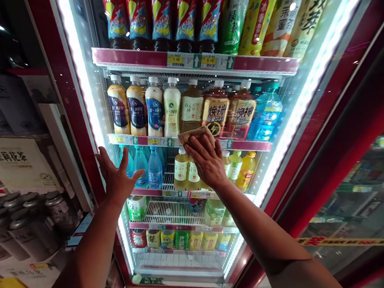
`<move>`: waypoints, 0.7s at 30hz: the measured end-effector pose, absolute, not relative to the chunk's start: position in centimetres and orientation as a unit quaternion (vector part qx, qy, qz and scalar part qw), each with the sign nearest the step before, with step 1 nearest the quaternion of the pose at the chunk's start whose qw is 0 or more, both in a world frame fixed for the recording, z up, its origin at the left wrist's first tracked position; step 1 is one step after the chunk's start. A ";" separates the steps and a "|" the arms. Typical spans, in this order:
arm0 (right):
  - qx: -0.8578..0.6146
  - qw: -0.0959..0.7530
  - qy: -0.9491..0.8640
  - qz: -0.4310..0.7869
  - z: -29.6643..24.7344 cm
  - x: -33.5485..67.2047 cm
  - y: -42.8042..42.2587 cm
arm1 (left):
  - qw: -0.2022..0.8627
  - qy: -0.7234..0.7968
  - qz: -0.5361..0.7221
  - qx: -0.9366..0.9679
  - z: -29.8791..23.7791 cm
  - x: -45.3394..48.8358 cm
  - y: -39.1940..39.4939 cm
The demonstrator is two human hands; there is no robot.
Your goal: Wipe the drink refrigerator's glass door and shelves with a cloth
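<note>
A tan, towel-like cloth (185, 138) lies under my right hand (209, 162), whose fingers press it flat against the glass door of a lit drinks cooler (63, 78). The cloth is level with the shelf edge below the middle row of bottles. My left hand (117, 173) is raised at the left side of the door with its fingers spread and holds nothing. Whether it touches the glass or the frame I cannot tell. Behind it, partly hidden, stand blue bottles (154, 169). Pale yellow bottles (180, 169) show behind my right hand.
Inside the cooler, red-labelled bottles (162, 13) fill the top shelf, with several tea and milk-tea bottles (155, 107) below. Stacked grey canisters (29, 228) and a boxed display (19, 164) stand close on the left. Another red-framed glass door (358, 188) is at the right.
</note>
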State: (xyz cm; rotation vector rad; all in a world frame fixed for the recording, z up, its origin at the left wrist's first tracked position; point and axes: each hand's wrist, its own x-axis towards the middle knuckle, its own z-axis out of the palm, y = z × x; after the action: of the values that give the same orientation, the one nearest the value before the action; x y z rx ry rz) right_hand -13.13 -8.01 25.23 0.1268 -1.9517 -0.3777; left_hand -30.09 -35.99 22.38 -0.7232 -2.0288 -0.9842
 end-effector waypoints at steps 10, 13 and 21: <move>0.073 0.539 -0.823 -0.164 23.0 -10.8 -5.7 | 0.416 -0.756 -0.388 -0.324 22.2 -28.9 -33.1; 0.038 0.552 -0.820 -0.148 23.8 -10.5 -5.0 | 0.384 -0.776 -0.410 -0.287 22.3 -28.8 -31.8; 0.013 0.564 -0.813 -0.140 20.0 -9.1 -4.0 | 0.413 -0.782 -0.373 -0.280 21.4 -29.7 -30.8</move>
State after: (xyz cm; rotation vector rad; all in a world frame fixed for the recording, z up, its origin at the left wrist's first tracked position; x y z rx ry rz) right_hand -9.10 -4.00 19.99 0.0296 -1.9137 -0.3293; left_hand -29.75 -30.84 21.45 -0.7050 -1.9664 -0.9377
